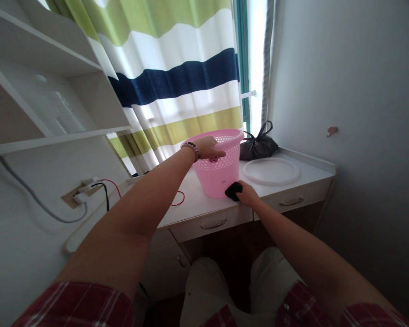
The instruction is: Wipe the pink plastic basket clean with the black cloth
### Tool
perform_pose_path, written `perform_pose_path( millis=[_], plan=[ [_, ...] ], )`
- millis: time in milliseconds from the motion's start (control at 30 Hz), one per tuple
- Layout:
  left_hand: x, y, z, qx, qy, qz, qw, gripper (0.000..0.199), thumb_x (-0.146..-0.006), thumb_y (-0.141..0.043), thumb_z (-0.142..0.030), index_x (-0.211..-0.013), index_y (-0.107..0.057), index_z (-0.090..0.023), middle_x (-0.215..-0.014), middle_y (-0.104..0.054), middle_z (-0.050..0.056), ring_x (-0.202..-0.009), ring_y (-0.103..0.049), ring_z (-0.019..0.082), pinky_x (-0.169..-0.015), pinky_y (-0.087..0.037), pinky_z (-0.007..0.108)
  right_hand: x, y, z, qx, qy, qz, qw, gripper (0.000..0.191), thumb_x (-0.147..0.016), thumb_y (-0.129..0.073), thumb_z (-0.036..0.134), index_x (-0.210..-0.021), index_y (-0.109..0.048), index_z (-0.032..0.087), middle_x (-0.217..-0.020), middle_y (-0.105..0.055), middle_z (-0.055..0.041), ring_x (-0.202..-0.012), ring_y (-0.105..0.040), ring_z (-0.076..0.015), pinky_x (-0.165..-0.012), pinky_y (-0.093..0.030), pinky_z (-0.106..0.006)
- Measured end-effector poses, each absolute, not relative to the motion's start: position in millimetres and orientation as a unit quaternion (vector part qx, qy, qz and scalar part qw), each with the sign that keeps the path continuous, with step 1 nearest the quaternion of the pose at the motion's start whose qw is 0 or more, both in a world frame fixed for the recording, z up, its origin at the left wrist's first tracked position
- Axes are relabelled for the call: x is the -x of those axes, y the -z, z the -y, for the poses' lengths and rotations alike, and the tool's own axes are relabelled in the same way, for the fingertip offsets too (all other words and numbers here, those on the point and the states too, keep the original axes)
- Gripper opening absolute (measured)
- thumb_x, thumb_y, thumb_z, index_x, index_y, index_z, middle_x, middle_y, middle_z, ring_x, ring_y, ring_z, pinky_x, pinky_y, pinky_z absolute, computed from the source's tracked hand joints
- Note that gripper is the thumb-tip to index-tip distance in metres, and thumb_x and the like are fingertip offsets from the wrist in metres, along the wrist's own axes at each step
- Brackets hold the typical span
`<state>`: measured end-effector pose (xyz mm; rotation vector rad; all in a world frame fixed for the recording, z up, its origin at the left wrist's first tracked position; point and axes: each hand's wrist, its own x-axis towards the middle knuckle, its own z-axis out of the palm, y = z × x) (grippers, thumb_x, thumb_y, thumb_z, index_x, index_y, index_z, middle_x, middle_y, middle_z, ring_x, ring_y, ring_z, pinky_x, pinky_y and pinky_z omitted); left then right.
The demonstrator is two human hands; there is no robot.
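Nearest me, my right hand (248,194) has its fingers closed around a black cloth (233,191), at the pink basket's near right side, low down. My left hand (209,149) is at the upper part of the basket (216,179), its fingers partly curled; I cannot tell how firmly they grip it. The basket stands on the white desk (194,210). To its right lies a white ring (271,171); farther off sits a black bag (259,146).

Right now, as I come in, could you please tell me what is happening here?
A person's left hand is at the rim of a pink basket on the white desk. The right hand holds a small black item against the basket's lower side. A tied black bag and a round white lid-like piece lie beside the basket.
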<state>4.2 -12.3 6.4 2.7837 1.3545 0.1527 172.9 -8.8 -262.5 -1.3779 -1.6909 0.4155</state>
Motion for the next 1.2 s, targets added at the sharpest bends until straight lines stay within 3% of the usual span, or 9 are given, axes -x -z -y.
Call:
perform_pose_path(
  millis=[167, 300, 433, 533, 633, 833, 967, 1200],
  plan=[
    [-4, -7, 13, -0.899, -0.067, -0.431, 0.03, 0.054, -0.073, -0.045, -0.063, -0.07, -0.068, -0.014, -0.068, -0.067, 0.006, -0.058, -0.058, 0.015, -0.065, -0.043, 0.027, -167, 218, 7, 0.499, -0.14, 0.657, 0.547, 0.02, -0.067, -0.052, 0.024, -0.087, -0.053, 0.019, -0.077, -0.059, -0.0004, -0.068, -0.05, -0.0145, -0.062, -0.038, -0.025],
    [-4, -8, 12, -0.905, -0.071, -0.419, 0.03, 0.055, -0.076, -0.04, -0.061, -0.066, -0.067, -0.014, -0.065, -0.067, 0.006, -0.056, -0.058, 0.014, -0.063, -0.041, 0.026, -162, 152, 7, 0.43, -0.084, 0.64, 0.631, 0.021, -0.068, -0.053, 0.029, -0.085, -0.053, 0.017, -0.077, -0.058, -0.0005, -0.068, -0.049, -0.0141, -0.062, -0.037, -0.025],
    [-4, -9, 11, -0.904, -0.065, -0.42, 0.037, 0.053, -0.077, -0.04, -0.058, -0.066, -0.067, -0.014, -0.063, -0.066, 0.005, -0.055, -0.057, 0.015, -0.062, -0.04, 0.026, -159, 111, 8, 0.403, -0.048, 0.631, 0.661, 0.018, -0.066, -0.054, 0.028, -0.08, -0.054, 0.016, -0.073, -0.057, -0.0007, -0.067, -0.048, -0.0142, -0.062, -0.037, -0.026],
    [-4, -9, 11, -0.903, -0.065, -0.422, 0.039, 0.056, -0.075, -0.04, -0.062, -0.063, -0.066, -0.014, -0.063, -0.066, 0.006, -0.056, -0.057, 0.015, -0.063, -0.041, 0.027, -158, 124, 6, 0.404, -0.064, 0.627, 0.663, 0.018, -0.067, -0.053, 0.027, -0.081, -0.054, 0.017, -0.075, -0.058, -0.0009, -0.068, -0.049, -0.0146, -0.062, -0.037, -0.026],
    [-5, -8, 11, -0.903, -0.07, -0.423, 0.033, 0.056, -0.074, -0.041, -0.064, -0.062, -0.066, -0.015, -0.064, -0.066, 0.006, -0.056, -0.057, 0.015, -0.064, -0.041, 0.027, -160, 168, 3, 0.439, -0.109, 0.624, 0.638, 0.018, -0.068, -0.052, 0.026, -0.084, -0.054, 0.017, -0.076, -0.059, -0.0013, -0.068, -0.05, -0.0147, -0.06, -0.038, -0.025],
    [-6, -8, 11, -0.907, -0.068, -0.416, 0.023, 0.056, -0.075, -0.04, -0.063, -0.065, -0.067, -0.015, -0.064, -0.066, 0.006, -0.055, -0.057, 0.014, -0.064, -0.041, 0.027, -174, 253, 3, 0.537, -0.176, 0.663, 0.491, 0.021, -0.065, -0.054, 0.02, -0.085, -0.056, 0.017, -0.077, -0.061, -0.0023, -0.069, -0.052, -0.0149, -0.061, -0.036, -0.024],
    [-5, -7, 11, -0.908, -0.061, -0.415, 0.009, 0.057, -0.075, -0.039, -0.064, -0.065, -0.068, -0.016, -0.064, -0.066, 0.005, -0.057, -0.057, 0.014, -0.065, -0.041, 0.027, -180, 265, 3, 0.573, -0.169, 0.691, 0.407, 0.028, -0.062, -0.057, 0.016, -0.09, -0.057, 0.018, -0.082, -0.062, -0.0042, -0.072, -0.054, -0.016, -0.061, -0.034, -0.023],
    [-7, -19, 6, -0.899, -0.01, -0.435, -0.055, 0.049, -0.072, -0.044, -0.059, -0.074, -0.068, -0.017, -0.075, -0.067, 0.006, -0.063, -0.056, 0.015, -0.063, -0.039, 0.025, -179, 262, 2, 0.59, -0.152, 0.705, 0.364, 0.034, -0.064, -0.059, 0.019, -0.098, -0.057, 0.02, -0.089, -0.064, -0.0053, -0.08, -0.056, -0.0187, -0.064, -0.035, -0.024]
  ],
)
